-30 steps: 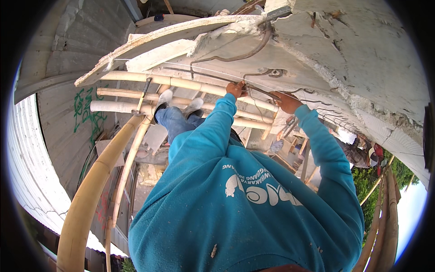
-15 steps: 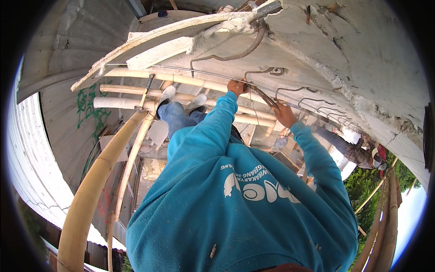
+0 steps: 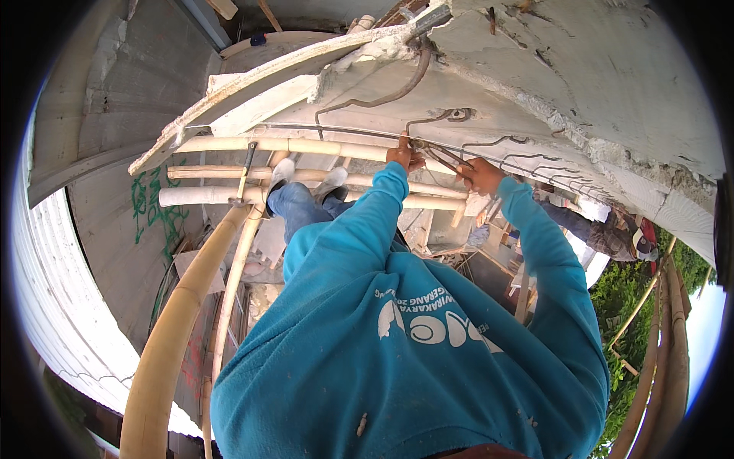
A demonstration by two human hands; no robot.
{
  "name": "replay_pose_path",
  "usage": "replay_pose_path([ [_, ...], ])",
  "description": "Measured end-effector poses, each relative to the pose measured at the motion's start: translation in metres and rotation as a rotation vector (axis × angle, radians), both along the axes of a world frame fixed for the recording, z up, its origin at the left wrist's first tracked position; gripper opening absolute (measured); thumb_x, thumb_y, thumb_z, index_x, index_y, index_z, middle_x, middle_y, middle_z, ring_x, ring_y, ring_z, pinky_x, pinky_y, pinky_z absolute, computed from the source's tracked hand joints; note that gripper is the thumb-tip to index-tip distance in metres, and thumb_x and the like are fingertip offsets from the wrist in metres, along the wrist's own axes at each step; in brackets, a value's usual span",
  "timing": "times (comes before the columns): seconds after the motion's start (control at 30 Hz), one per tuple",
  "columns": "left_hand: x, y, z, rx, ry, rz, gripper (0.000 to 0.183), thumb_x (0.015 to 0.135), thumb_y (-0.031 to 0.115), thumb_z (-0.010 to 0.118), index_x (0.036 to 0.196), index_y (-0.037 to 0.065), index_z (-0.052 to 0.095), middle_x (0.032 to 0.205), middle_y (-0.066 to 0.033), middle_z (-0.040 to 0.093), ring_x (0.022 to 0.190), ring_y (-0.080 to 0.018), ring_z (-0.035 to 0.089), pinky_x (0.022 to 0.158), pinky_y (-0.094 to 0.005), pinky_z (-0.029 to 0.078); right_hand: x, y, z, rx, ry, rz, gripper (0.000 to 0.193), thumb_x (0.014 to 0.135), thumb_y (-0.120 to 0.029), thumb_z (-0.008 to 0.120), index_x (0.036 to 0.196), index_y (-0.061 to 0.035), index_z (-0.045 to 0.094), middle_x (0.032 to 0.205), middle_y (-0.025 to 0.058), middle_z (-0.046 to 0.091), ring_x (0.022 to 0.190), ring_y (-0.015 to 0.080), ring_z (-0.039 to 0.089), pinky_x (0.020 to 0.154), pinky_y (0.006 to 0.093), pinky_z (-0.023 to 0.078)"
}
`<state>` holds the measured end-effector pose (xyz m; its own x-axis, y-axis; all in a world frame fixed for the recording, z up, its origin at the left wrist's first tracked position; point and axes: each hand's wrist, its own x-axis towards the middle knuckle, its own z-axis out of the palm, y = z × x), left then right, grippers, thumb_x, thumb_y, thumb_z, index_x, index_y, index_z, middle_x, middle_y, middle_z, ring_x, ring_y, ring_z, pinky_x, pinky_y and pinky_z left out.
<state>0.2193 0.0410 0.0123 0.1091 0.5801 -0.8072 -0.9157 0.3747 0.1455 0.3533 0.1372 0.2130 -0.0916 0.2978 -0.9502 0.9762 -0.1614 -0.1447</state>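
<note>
My right hand (image 3: 482, 176) is closed around the handles of a pair of long-handled pincers (image 3: 449, 157). The pincers' jaws reach left to a thin steel rod (image 3: 352, 131) running along the concrete wall. Beside the jaws, my left hand (image 3: 403, 156) has its index finger stretched up against the rod. Its other fingers are bent and partly apart, and I make out nothing held in them. A bent rebar hook (image 3: 428, 121) comes out of the concrete just above this hand. More bent hooks (image 3: 527, 157) meet the rod farther right.
Bamboo poles (image 3: 306, 145) cross below the rod, and my shoes (image 3: 283, 171) stand on them. A hammer (image 3: 248, 170) hangs on the poles at left. A thick bamboo upright (image 3: 172, 336) rises nearby. Another person (image 3: 612, 237) is at the right. Concrete (image 3: 596, 84) overhangs the far side.
My left index finger has straightened up toward the rod, where the hand was more closed with a thin wire hanging by it. The pincers have shifted slightly, still in my right hand.
</note>
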Motion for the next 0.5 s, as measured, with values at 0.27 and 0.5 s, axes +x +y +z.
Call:
replay_pose_path([
  [0.27,0.026,0.010,0.055,0.287,-0.604,0.260,0.089,0.081,0.067,0.058,0.120,-0.011,0.040,0.117,-0.0296,0.052,0.111,-0.0410,0.054,0.096,-0.0550,0.045,-0.001,-0.012,0.006,-0.178,0.100,-0.340,0.046,0.097,-0.040,0.051,0.103,0.0058,0.056,0.065,-0.0027,0.045,0.045,0.0043,0.035,0.035,0.0201,0.025],
  [0.5,0.060,0.021,0.049,0.091,-0.477,0.467,0.040,0.088,0.043,0.061,0.099,0.006,0.050,0.090,-0.0108,0.057,0.083,-0.0255,0.059,0.086,-0.0470,0.052,0.010,-0.034,-0.012,-0.184,0.208,-0.504,0.042,0.097,-0.042,0.052,0.095,-0.0004,0.055,0.063,0.0006,0.046,0.046,0.0069,0.033,0.037,0.0238,0.025],
])
